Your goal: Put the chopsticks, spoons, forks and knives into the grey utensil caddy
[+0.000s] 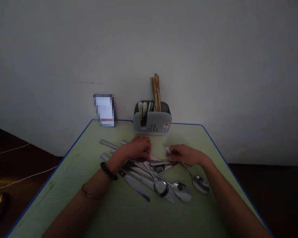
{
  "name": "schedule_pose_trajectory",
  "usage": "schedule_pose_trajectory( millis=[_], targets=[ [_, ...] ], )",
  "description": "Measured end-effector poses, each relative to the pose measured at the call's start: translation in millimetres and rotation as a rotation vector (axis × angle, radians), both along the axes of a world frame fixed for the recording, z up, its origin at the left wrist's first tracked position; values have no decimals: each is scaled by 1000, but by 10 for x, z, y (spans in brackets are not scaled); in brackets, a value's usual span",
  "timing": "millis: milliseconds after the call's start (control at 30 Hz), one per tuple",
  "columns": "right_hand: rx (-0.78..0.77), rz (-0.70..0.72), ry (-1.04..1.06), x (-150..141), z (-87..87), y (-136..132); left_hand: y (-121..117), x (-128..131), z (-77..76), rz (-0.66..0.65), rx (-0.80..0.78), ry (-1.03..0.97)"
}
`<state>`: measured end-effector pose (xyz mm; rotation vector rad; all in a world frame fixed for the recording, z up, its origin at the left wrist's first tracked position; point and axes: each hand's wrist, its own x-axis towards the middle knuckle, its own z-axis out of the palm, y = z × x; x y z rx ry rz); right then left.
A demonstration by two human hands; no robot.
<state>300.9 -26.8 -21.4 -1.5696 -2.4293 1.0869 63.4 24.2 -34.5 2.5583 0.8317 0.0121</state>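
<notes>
My left hand (139, 147) curls its fingers over the far side of a loose cutlery pile, its thumb near a spoon handle. What its fingers hold, if anything, is hidden. My right hand (185, 154) pinches the handle of a spoon (200, 184), whose bowl points toward me at the right. Below that hand's fingertips lies a serrated knife (161, 163). Between the hands and in front are more spoons, one with a small round bowl (161, 187) and a larger one (182, 191). A table knife (135, 185) lies at the pile's near left.
A grey cutlery caddy (152, 123) stands by the wall with wooden chopsticks (157, 94) and white-handled utensils (142, 109) in it. A blurred-out phone (105, 110) leans at the back left. The pale green table (76, 198) has blue edges.
</notes>
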Motion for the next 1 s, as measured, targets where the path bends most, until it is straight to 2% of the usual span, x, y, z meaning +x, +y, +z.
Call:
schedule_pose_trajectory(
  millis=[100,167,300,433,533,667,800,1000],
  targets=[
    [24,-8,97,-21,111,-15,11,-31,63,6,-49,-1],
    [28,-38,190,-32,221,-40,16,-81,129,60,-107,43],
    [71,-186,318,-53,427,-114,15,-278,299,193,-151,145],
    [124,-295,406,-99,528,-167,-9,-471,429,266,-130,157],
    [177,-352,463,-119,565,-189,-40,-445,411,251,-90,88],
    [324,-435,484,-82,611,-210,-110,-208,268,189,65,50],
    [372,-479,473,-7,560,-174,-233,3,188,141,211,11],
    [198,-527,593,-13,181,33,-377,113,161,104,202,-42]
  ],
)
